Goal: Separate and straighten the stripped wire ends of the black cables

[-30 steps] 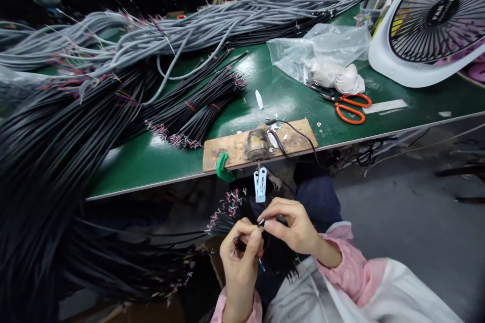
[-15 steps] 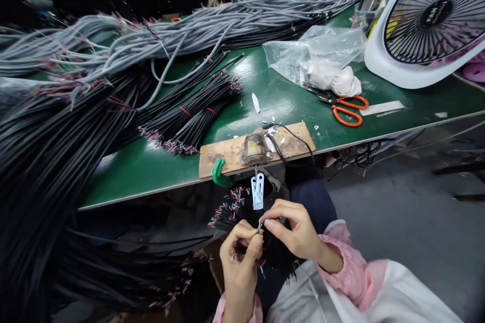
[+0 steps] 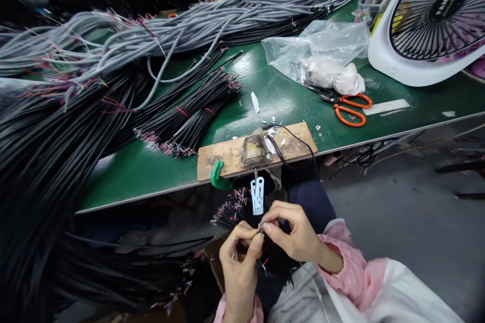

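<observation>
Cable end (image 3: pixel 259 229) sits in front of the person's torso, between two bare hands, just below the table's near edge. The left hand (image 3: pixel 239 255) pinches it between thumb and forefinger, the other fingers curled in. The right hand (image 3: pixel 293 229) meets it from the other side, thumb and forefinger pressed together on its thin wire tips, too small to tell apart. Beneath and behind the hands, loose black cables (image 3: pixel 279 265) lie over the lap, with red and white wire tips (image 3: pixel 230 208) fanning out beyond the left hand.

Just beyond the fingertips, a light-blue clothes peg (image 3: pixel 257 196) is fixed to a metal shaft jutting from a grimy, rounded block (image 3: pixel 253 152) on a wooden board (image 3: pixel 211 160). A green clamp (image 3: pixel 219 175) grips that board at the edge of the green table (image 3: pixel 278 88). On the tabletop lie tied black cable bundles (image 3: pixel 197 113), grey cables (image 3: pixel 189 25), orange-handled scissors (image 3: pixel 350 123), a clear plastic bag (image 3: pixel 286 53) and a white fan (image 3: pixel 394 68)
</observation>
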The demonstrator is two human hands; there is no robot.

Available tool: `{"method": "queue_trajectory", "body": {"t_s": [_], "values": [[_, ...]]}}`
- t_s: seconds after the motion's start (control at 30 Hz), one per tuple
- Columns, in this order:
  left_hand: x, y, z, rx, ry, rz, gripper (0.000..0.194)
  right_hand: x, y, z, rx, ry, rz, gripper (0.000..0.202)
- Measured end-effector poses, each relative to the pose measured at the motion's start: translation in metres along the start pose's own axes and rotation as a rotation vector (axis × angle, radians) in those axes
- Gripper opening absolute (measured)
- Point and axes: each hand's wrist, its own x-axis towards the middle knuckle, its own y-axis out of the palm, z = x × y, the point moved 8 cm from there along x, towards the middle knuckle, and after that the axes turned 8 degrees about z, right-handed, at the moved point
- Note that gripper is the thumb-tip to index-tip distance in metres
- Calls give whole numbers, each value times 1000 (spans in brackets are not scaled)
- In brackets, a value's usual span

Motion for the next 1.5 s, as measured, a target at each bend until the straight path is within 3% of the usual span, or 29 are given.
{"method": "queue_trajectory", "body": {"t_s": [0.3,0.43,0.6,0.73,0.8,0.87,1.0,1.07,1.27,1.37,1.5], "values": [[10,3,1,-177,-69,23,30,13,-10,-7,83,-20,-2,9],[13,3,12,-197,-162,50,32,16,-7,-6,94,-51,39,20],[11,6,29,-255,-325,68,36,11,-4,-10,-32,-9,-84,30],[8,4,28,-196,-361,10,37,1,-2,3,-284,-183,-214,27],[7,1,25,-171,-359,1,36,-1,2,8,-351,-262,-174,25],[6,-1,21,-145,-342,9,32,3,5,1,-228,-222,-54,26],[9,-4,2,-77,-208,-10,29,12,17,-28,397,103,233,42],[11,-5,-8,-41,-117,-21,30,15,23,-34,576,228,326,45],[18,-5,-25,58,77,63,19,47,-2,-34,411,247,101,57],[22,-8,-29,64,98,36,19,56,8,-34,490,281,135,64],[29,-3,-32,57,66,38,19,57,17,-41,630,320,91,61]]}}
